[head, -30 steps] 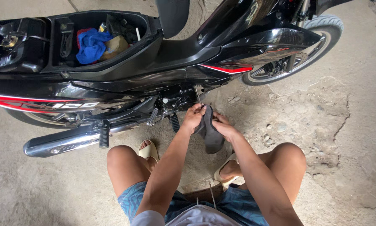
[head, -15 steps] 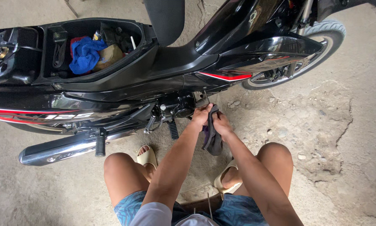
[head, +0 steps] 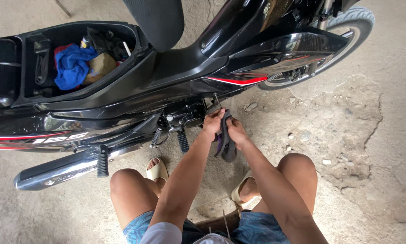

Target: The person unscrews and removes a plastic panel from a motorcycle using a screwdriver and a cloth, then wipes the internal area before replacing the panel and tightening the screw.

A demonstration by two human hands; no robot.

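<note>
A black motorcycle [head: 176, 77] with red trim stands side-on across a cracked concrete floor [head: 356, 135], its seat [head: 155, 20] raised to show an open storage bay [head: 76, 58] holding a crumpled blue cloth [head: 72, 65] and a few small items too dim to name. Up and to the right of the grip, the front wheel [head: 343, 31] angles away; down and to the left run the chrome exhaust [head: 58, 169] and a folded footpeg [head: 102, 162]. A person squats against the bike on a low seat, bare knees either side of the arms, feet in pale sandals [head: 157, 171].

Both hands meet at the engine's lower side, just under the red-striped fairing. The left hand [head: 212, 124] presses its fingers against the dark engine casing [head: 189, 115], and whether they pinch anything there cannot be told. The right hand [head: 237, 133] is clamped on a dark rag [head: 227, 144], which hangs from the fist between the two wrists, its top edge touching the casing.

By the look of it, the work in hand is wiping or gripping a fitting on the engine through the rag. Any further move would call for a firm, steady purchase on that small part, with the cloth kept bunched so it does not slip.
</note>
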